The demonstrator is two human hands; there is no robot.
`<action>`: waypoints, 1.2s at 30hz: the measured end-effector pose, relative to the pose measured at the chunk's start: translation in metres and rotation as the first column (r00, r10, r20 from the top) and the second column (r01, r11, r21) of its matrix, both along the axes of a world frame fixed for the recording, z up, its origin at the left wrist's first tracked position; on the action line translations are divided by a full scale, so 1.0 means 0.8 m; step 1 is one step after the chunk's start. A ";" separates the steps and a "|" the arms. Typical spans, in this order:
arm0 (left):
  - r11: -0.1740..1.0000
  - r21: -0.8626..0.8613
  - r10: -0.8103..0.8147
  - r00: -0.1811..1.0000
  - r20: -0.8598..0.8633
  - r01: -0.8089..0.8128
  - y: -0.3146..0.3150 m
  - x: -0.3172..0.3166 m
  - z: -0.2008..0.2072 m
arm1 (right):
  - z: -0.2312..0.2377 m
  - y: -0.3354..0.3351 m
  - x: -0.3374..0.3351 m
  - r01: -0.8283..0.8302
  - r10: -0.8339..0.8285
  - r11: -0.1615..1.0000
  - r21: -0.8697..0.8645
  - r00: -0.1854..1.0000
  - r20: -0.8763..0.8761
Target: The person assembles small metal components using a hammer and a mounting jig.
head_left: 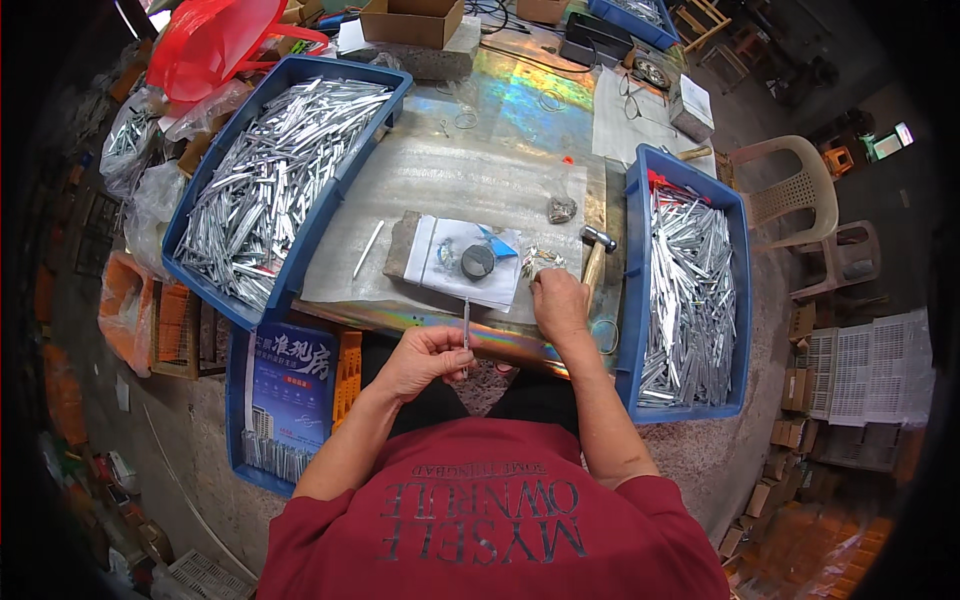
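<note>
My left hand (pixel 424 362) is at the table's near edge, its thumb and fingers pinching a thin silver metal strip (pixel 466 322) that points away from me. Farther right, my right hand (pixel 561 304) rests with curled fingers at a small pile of brass-coloured pieces (pixel 541 260); whatever its fingertips hold is hidden. Between and beyond the hands lies a block covered with white paper (pixel 438 268), with a dark round metal piece (pixel 477 262) on it. A hammer (pixel 597 262) lies just right of my right hand.
Blue bins of metal strips stand left (pixel 183 243) and right (pixel 742 290). One loose strip (pixel 368 249) lies on the foam sheet (pixel 340 200). A dark lump (pixel 561 209) sits beyond the brass pile. Below left is another blue bin (pixel 237 400); plastic chairs (pixel 790 190) stand at right.
</note>
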State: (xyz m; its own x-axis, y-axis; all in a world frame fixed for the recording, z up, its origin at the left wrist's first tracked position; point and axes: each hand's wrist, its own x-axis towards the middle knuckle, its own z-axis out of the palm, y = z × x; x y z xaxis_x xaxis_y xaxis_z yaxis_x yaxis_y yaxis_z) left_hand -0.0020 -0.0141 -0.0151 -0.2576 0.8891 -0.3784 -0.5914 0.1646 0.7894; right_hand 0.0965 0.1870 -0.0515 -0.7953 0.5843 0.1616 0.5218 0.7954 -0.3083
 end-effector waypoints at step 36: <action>0.901 0.111 0.391 0.897 0.208 -0.419 0.039 0.005 0.005 | 0.061 -0.088 0.014 -0.481 -0.269 0.164 -0.861 0.818 -0.508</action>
